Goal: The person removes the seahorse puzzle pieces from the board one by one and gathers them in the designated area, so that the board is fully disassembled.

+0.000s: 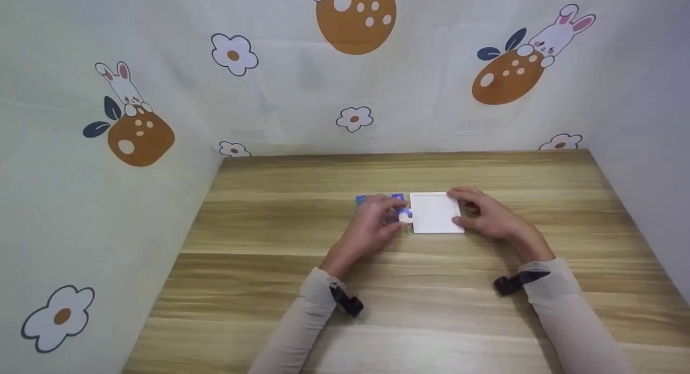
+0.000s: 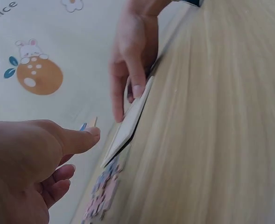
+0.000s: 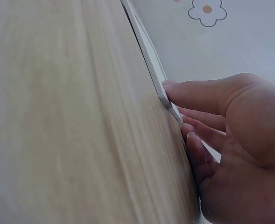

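My left hand (image 1: pixel 372 220) pinches a small jigsaw puzzle piece (image 1: pixel 405 216) between thumb and fingers, just off the left edge of a square white puzzle tray (image 1: pixel 437 213). In the left wrist view, the piece (image 2: pixel 94 122) shows as a thin edge above the thumb tip. My right hand (image 1: pixel 489 215) holds the tray at its right side, fingers by the far corner and thumb on the near part of that edge. More puzzle pieces (image 2: pixel 100 198) lie loose on the table beside the tray, partly hidden under my left hand in the head view.
The wood-grain table (image 1: pixel 280 212) carries the tray and pieces. Behind it and at its left hangs a pale cloth (image 1: pixel 291 88) printed with rabbits, oranges and flowers. A plain pale wall (image 1: pixel 647 120) borders the right side. Black straps with small cameras sit on both wrists.
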The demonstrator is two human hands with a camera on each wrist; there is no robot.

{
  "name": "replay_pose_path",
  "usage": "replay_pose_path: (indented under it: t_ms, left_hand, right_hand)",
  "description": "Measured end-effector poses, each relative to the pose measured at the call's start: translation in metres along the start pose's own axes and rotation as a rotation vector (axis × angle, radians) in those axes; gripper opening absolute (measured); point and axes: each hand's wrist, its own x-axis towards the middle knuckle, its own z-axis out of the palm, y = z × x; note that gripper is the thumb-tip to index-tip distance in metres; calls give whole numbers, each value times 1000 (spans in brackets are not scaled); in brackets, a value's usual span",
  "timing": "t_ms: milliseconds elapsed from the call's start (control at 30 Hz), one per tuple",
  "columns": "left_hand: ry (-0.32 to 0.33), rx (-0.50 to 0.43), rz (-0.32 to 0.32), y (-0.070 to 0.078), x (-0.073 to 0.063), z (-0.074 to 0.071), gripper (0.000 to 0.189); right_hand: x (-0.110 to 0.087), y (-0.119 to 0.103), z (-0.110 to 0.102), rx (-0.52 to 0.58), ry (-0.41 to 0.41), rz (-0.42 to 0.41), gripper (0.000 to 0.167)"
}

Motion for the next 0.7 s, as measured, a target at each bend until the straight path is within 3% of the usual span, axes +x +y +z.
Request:
replay_pose_path:
  t_ms: [333, 700]
  left_hand:
    - [-11, 34, -102, -26, -30, -31, 52]
    - [-43, 4, -106, -49, -47, -43, 52]
  right_hand:
    - [1, -1, -1, 1, 0, -25, 63]
    - [0, 0, -1, 5, -12, 10, 63]
